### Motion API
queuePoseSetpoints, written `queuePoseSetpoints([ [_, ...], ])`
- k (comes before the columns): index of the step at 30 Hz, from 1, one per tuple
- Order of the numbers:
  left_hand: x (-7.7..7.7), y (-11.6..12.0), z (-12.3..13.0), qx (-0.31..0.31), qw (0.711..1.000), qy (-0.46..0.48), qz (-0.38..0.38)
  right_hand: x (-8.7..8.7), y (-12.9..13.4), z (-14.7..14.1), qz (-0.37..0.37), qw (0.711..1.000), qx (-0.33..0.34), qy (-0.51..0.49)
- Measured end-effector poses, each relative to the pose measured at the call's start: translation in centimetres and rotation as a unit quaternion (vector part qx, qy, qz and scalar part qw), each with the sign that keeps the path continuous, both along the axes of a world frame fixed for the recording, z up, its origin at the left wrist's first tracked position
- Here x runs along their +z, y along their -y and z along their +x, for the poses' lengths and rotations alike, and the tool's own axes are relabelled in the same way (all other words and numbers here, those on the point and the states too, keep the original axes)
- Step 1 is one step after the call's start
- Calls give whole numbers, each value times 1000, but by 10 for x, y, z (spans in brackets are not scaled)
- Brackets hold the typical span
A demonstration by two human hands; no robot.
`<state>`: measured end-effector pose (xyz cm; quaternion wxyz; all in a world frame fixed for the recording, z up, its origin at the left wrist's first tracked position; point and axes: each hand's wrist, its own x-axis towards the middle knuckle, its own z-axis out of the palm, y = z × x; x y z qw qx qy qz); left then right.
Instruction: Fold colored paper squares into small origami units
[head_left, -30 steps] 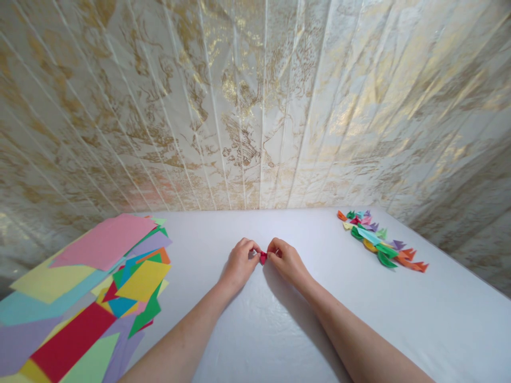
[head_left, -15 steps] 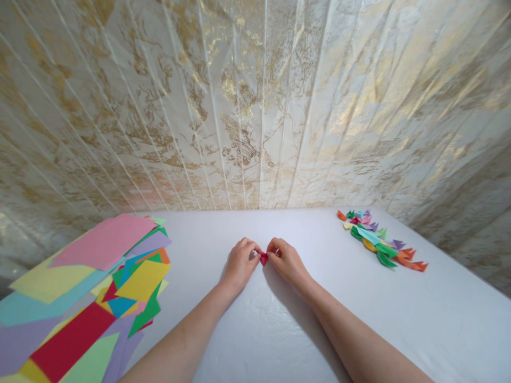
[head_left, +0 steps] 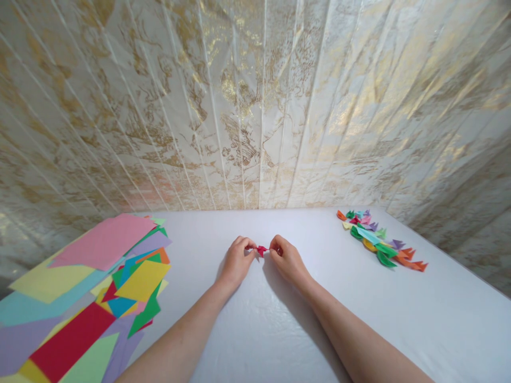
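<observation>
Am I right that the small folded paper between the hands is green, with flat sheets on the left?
Not quite: in the head view, the folded paper between the left hand and right hand is red; the flat sheets are on the left.

Single head-worn camera, facing forward and down, above white tabletop (head_left: 247, 332), left hand (head_left: 236, 261) and right hand (head_left: 289, 260) moderately near, gold-patterned drape (head_left: 255, 106) beyond.

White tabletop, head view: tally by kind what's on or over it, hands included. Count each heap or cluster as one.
Bare hands: 2 (left hand, right hand)
Small red folded-paper piece, held between them: 1
Heap of flat multicoloured paper sheets: 1
Cluster of multicoloured folded-paper pieces: 1
Total: 5
</observation>
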<state>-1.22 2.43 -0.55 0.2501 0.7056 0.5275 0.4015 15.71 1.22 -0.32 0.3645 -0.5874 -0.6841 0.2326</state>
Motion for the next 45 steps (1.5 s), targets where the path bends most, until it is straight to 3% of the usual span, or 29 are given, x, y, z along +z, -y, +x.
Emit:
queuePoseSetpoints([
  [13, 7, 14, 3, -67, 984, -148, 77, 4, 4, -6, 1, 1000, 23, -3],
  [21, 7, 12, 3, -58, 986, -143, 69, 2, 3, -4, -11, 999, 45, 1],
  [32, -5, 8, 2, -55, 991, -114, 45, 3, 5, -4, -12, 999, 40, 17],
  [45, -4, 9, 3, -23, 989, -142, 29, 1, 8, -7, -5, 996, 25, 81],
])
